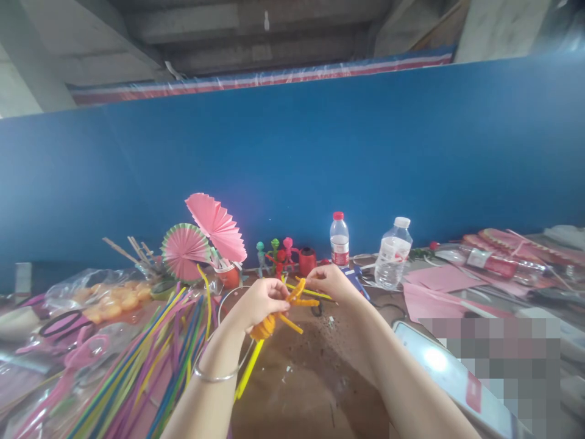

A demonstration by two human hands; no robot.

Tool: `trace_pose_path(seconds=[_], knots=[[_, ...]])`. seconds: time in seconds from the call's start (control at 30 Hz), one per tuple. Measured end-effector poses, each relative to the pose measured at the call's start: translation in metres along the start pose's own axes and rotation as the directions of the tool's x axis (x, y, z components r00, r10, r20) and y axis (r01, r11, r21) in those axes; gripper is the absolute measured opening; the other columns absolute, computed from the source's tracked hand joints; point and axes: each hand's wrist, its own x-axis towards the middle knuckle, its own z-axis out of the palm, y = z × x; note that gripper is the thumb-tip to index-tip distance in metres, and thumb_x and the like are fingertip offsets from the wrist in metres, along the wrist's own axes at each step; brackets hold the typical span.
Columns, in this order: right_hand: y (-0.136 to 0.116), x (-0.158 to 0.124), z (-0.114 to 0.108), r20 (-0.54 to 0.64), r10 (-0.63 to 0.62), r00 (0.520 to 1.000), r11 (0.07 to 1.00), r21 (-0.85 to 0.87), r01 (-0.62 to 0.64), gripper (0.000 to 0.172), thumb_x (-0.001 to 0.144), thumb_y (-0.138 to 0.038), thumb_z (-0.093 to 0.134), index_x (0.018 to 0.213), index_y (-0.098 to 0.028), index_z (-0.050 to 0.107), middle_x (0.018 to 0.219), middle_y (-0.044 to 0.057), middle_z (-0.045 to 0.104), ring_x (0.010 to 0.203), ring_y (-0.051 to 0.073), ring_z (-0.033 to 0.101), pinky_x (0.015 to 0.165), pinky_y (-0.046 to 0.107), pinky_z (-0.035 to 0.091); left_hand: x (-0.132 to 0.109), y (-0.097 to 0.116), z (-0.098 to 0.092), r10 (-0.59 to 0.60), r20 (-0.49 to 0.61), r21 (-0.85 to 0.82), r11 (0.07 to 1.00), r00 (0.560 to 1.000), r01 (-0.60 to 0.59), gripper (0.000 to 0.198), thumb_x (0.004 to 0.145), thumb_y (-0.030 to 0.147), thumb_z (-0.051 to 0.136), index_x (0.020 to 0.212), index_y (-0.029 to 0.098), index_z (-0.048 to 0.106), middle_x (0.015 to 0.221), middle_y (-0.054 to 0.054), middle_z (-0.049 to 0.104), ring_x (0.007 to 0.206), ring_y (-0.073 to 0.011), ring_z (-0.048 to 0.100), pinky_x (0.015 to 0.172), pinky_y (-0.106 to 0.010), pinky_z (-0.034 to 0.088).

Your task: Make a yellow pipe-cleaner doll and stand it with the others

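Observation:
My left hand is closed around an orange pipe-cleaner figure, which has a coiled body and several limbs sticking out to the right. My right hand pinches at the tip of an orange strand at the figure's upper end; the fingertips partly hide it. Yellow pipe cleaners lie beneath my left hand. Just beyond my hands stand small pipe-cleaner figures: a pink one, a green one and a teal one, with a red one in front.
Loose coloured pipe cleaners spread at left, near pink paper fans in a red cup. Two bottles, one red-capped and one white-capped, stand behind. At right lie pink paper and a phone. A blue partition closes the back.

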Motion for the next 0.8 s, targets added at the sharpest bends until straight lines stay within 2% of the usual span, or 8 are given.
trace_pose_path(seconds=[0.07, 0.13, 0.23, 0.3, 0.43, 0.53, 0.7, 0.8], knots=[[-0.011, -0.004, -0.002, -0.060, -0.059, 0.996, 0.966, -0.257, 0.042, 0.018, 0.068, -0.031, 0.058, 0.066, -0.015, 0.066, 0.058, 0.001, 0.059, 0.055, 0.011, 0.049, 0.051, 0.021, 0.032, 0.003, -0.005, 0.003, 0.021, -0.109, 0.165, 0.986, 0.994, -0.003, 0.017, 0.057, 0.018, 0.066, 0.071, 0.015, 0.056, 0.060, -0.001, 0.063, 0.055, -0.0149, 0.059, 0.052, -0.023, 0.042], [-0.023, -0.010, 0.001, -0.118, -0.129, 0.985, 0.891, -0.450, 0.062, 0.013, 0.069, -0.024, 0.056, 0.066, -0.018, 0.067, 0.061, 0.002, 0.062, 0.059, 0.012, 0.052, 0.054, 0.022, 0.033, 0.007, -0.010, 0.006, 0.043, -0.180, 0.229, 0.973, 0.983, -0.001, 0.014, 0.057, 0.018, 0.065, 0.068, 0.015, 0.056, 0.056, -0.002, 0.063, 0.054, -0.0163, 0.060, 0.050, -0.024, 0.041], [-0.038, -0.017, 0.010, -0.185, -0.186, 0.965, 0.804, -0.594, 0.041, 0.013, 0.068, -0.023, 0.055, 0.066, -0.021, 0.067, 0.061, 0.003, 0.064, 0.058, 0.014, 0.053, 0.055, 0.024, 0.032, 0.014, -0.015, 0.007, 0.056, -0.243, 0.180, 0.984, 0.968, -0.012, 0.014, 0.057, 0.016, 0.063, 0.066, 0.016, 0.053, 0.054, -0.002, 0.063, 0.054, -0.0178, 0.061, 0.051, -0.025, 0.043], [-0.043, -0.019, 0.017, -0.214, -0.191, 0.958, 0.801, -0.599, 0.026, 0.016, 0.071, -0.029, 0.055, 0.066, -0.021, 0.068, 0.061, 0.004, 0.065, 0.058, 0.015, 0.054, 0.054, 0.024, 0.032, 0.018, -0.018, 0.005, 0.060, -0.284, 0.143, 0.989, 0.957, -0.020, 0.016, 0.056, 0.015, 0.062, 0.068, 0.017, 0.051, 0.054, -0.002, 0.063, 0.054, -0.0180, 0.061, 0.050, -0.025, 0.043], [-0.046, -0.020, 0.030, -0.222, -0.143, 0.965, 0.921, -0.388, 0.047, 0.021, 0.074, -0.036, 0.053, 0.071, -0.023, 0.069, 0.069, 0.002, 0.068, 0.061, 0.015, 0.057, 0.056, 0.023, 0.036, 0.019, -0.018, 0.001, 0.077, -0.355, 0.099, 0.994, 0.932, -0.045, 0.019, 0.056, 0.018, 0.063, 0.069, 0.017, 0.050, 0.055, -0.002, 0.063, 0.054, -0.0174, 0.061, 0.050, -0.024, 0.043], [-0.043, -0.017, 0.037, -0.160, -0.071, 0.985, 0.984, -0.171, 0.043, 0.020, 0.073, -0.034, 0.055, 0.074, -0.020, 0.070, 0.067, 0.002, 0.068, 0.058, 0.014, 0.058, 0.054, 0.022, 0.039, 0.016, -0.013, 0.001, 0.064, -0.386, 0.038, 0.998, 0.920, -0.053, 0.020, 0.055, 0.019, 0.065, 0.068, 0.017, 0.051, 0.056, -0.001, 0.063, 0.055, -0.0167, 0.060, 0.051, -0.024, 0.043], [-0.030, -0.010, 0.036, 0.065, -0.007, 0.998, 0.992, 0.129, -0.002, 0.025, 0.068, -0.036, 0.061, 0.077, -0.014, 0.068, 0.061, 0.003, 0.064, 0.051, 0.012, 0.053, 0.048, 0.021, 0.039, 0.013, -0.008, 0.000, 0.061, -0.428, -0.103, 0.988, 0.902, -0.115, 0.025, 0.053, 0.018, 0.068, 0.074, 0.015, 0.054, 0.066, -0.002, 0.064, 0.060, -0.0153, 0.060, 0.056, -0.024, 0.044], [-0.022, -0.009, 0.030, 0.105, 0.005, 0.994, 0.983, 0.184, -0.025, 0.028, 0.064, -0.039, 0.064, 0.077, -0.013, 0.068, 0.057, 0.002, 0.062, 0.049, 0.010, 0.050, 0.046, 0.021, 0.036, 0.013, -0.009, -0.002, 0.074, -0.346, -0.215, 0.964, 0.935, -0.156, 0.027, 0.058, 0.019, 0.066, 0.083, 0.014, 0.058, 0.073, -0.004, 0.065, 0.066, -0.0157, 0.061, 0.063, -0.026, 0.045]])
